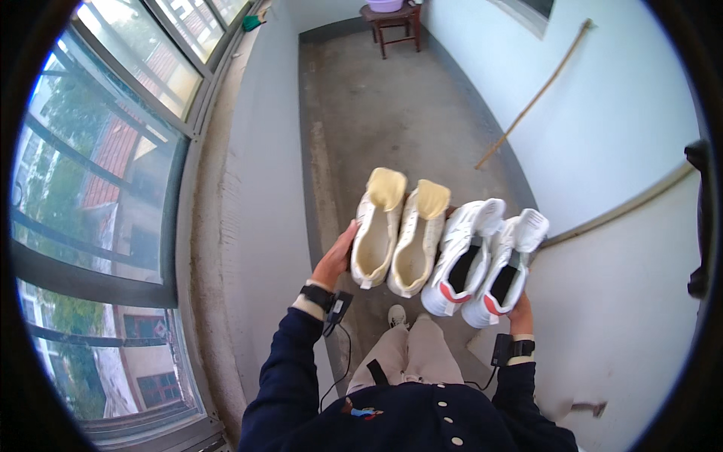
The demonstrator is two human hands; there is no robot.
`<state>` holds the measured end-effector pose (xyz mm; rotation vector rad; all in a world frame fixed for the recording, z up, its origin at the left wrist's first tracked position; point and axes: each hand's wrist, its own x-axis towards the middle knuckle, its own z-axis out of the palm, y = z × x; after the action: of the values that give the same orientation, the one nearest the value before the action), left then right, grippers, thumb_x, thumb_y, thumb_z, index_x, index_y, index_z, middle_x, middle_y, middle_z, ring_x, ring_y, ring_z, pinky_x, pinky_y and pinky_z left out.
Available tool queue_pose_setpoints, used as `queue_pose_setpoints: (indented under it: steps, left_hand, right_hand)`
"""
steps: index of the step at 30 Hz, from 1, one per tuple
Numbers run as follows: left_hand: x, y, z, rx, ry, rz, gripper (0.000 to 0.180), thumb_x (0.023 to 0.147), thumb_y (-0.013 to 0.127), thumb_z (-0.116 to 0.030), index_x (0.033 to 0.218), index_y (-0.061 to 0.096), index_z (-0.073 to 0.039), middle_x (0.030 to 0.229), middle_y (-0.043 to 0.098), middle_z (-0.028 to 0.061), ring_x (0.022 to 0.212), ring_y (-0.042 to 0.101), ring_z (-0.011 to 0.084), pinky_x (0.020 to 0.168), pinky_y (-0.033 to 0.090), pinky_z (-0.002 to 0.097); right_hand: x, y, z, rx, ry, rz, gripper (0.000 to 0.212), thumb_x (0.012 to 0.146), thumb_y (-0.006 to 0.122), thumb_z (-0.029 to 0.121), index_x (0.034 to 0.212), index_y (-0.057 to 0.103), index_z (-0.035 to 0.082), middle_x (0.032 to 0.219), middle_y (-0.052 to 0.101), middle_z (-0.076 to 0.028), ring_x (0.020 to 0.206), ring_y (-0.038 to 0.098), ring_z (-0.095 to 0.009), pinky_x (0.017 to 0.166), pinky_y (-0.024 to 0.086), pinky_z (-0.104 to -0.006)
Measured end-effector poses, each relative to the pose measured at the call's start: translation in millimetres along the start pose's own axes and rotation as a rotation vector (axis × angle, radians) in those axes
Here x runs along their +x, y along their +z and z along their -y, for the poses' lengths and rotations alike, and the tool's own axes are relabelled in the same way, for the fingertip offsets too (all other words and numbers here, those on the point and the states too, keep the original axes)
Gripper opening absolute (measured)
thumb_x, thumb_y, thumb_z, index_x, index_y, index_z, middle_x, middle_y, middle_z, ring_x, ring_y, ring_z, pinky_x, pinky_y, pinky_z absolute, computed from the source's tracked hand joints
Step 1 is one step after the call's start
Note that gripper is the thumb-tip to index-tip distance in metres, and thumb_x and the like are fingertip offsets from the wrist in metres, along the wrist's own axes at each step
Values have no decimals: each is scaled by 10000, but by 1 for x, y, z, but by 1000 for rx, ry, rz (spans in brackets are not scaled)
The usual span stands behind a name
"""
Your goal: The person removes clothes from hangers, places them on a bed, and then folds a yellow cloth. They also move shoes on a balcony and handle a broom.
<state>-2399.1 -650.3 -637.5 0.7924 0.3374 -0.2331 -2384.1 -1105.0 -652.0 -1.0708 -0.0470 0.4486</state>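
Two pairs of shoes hang side by side in the air in front of me, openings up and heels toward me. On the left is a pair of cream sneakers (363, 256) with pale yellow tongues folded out. To their right is a pair of white sneakers (444, 301) with black insoles and red heel patches. My left hand (337, 255) grips the outer side of the leftmost cream shoe. At the outer heel side of the rightmost white shoe is my right hand (521, 313), closed on it. The shoes hide most of my fingers and whatever is beneath them.
Windows (98, 181) with a sill (207, 248) run along the left. A stick (538, 94) leans on the right wall. At the far end a brown stool (390, 16) holds a purple basin (384, 5). A white door-like panel (625, 301) stands close on my right.
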Motion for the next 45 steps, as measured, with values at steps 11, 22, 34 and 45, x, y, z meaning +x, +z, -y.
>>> queue_pose_setpoints:
  steps: [11, 22, 34, 45]
  left_hand:
    - [-1, -11, -6, 114, -23, -36, 572, 876, 461, -505, 1228, 472, -54, 1165, 543, 90, 1022, 536, 160, 859, 456, 310]
    - [5, -16, 1, 61, -16, -60, 525, 930, 352, -463, 1239, 452, -50, 1156, 554, 69, 1019, 542, 166, 880, 444, 309]
    - [11, -19, 4, 2, -87, -35, 566, 933, 319, -479, 1271, 410, -35, 1212, 510, 93, 1086, 503, 187, 928, 411, 323]
    - [-1, -17, -6, 7, -143, -102, 661, 914, 232, -552, 1328, 333, -46, 1255, 475, 98, 1130, 476, 219, 955, 391, 363]
  right_hand:
    - [-15, 4, 0, -488, 27, -252, 685, 716, 689, 179, 1303, 378, 11, 1285, 462, -111, 1160, 457, -213, 981, 350, -326]
    - [20, 18, -2, 21, 155, -210, 669, 869, 326, 583, 1308, 395, 83, 1235, 511, -78, 1094, 513, -179, 951, 408, -320]
    - [34, 5, 1, 171, 401, -330, 749, 830, 344, 645, 1317, 374, 77, 1253, 493, -70, 1112, 497, -174, 953, 405, -317]
    - [30, 15, -3, 229, 379, -234, 746, 837, 331, 637, 1333, 345, 80, 1245, 497, -65, 1102, 502, -162, 933, 420, -315]
